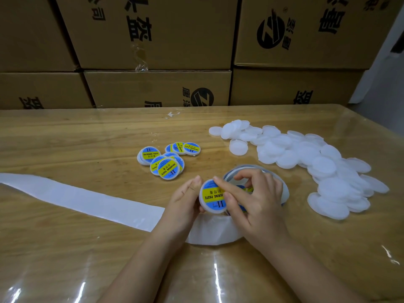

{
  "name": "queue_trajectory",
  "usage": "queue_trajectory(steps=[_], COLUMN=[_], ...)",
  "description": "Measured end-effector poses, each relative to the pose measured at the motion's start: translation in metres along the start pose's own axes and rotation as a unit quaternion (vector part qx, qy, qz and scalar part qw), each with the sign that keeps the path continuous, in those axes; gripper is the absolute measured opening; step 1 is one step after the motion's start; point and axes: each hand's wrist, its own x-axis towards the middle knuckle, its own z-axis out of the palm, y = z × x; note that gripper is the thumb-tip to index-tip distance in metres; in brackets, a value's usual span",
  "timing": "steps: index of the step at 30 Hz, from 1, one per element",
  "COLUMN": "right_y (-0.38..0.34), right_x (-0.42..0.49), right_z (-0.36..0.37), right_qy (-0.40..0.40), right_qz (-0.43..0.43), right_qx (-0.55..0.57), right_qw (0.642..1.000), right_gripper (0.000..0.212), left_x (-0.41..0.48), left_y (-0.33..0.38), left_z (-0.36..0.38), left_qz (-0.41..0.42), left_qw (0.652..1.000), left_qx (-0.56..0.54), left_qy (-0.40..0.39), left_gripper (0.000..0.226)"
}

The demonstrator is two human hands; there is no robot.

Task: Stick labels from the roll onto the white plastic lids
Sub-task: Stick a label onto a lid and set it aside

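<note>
Lid (209, 210) was gripped by its rim in the left hand (184, 200), just above the backing strip (87, 200), while its label (211, 194) was pressed down by the right hand's (260, 200) straightened index finger and thumb (the label roll (244, 166) lay right beneath). Creases or bubbles could have been left by uneven pressure, or the label skewed.

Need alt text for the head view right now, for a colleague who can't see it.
The left hand holds a white lid while the right hand presses a blue-and-yellow label onto it. Labelled lids lie beyond, a pile of bare lids to the right.
</note>
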Motion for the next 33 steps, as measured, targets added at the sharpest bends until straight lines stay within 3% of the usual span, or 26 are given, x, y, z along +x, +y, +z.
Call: queue_trajectory(steps=[7, 10, 14, 17, 24, 33], right_y=[-0.002, -0.004, -0.009, -0.014, -0.016, -0.012], right_x=[0.0, -0.002, -0.003, -0.004, -0.005, -0.004], right_z=[0.0, 0.0, 0.0, 0.001, 0.002, 0.003], right_qy=[0.009, 0.001, -0.011, -0.023, -0.028, -0.011], right_qz=[-0.006, -0.012, -0.034, -0.05, -0.039, 0.006], right_qx=[0.009, 0.026, 0.045, 0.057, 0.043, 0.012], right_qw=[1.0, 1.0, 0.998, 0.997, 0.998, 1.0], right_gripper=[0.03, 0.029, 0.029, 0.03, 0.031, 0.034], left_x=[0.005, 0.008, 0.009, 0.007, 0.0, 0.001], left_y=[0.006, 0.004, 0.0, 0.0, -0.006, -0.01], left_z=[-0.004, -0.007, -0.005, -0.002, 0.006, 0.009], left_qz=[0.031, 0.036, 0.04, 0.04, 0.011, 0.008], left_qw=[0.993, 0.987, 0.987, 0.989, 0.996, 0.999], left_qx=[-0.089, -0.118, -0.106, -0.069, 0.025, -0.016], left_qy=[0.076, 0.102, 0.116, 0.124, 0.088, 0.035], left_gripper=[0.048, 0.04, 0.047, 0.039, 0.038, 0.03])
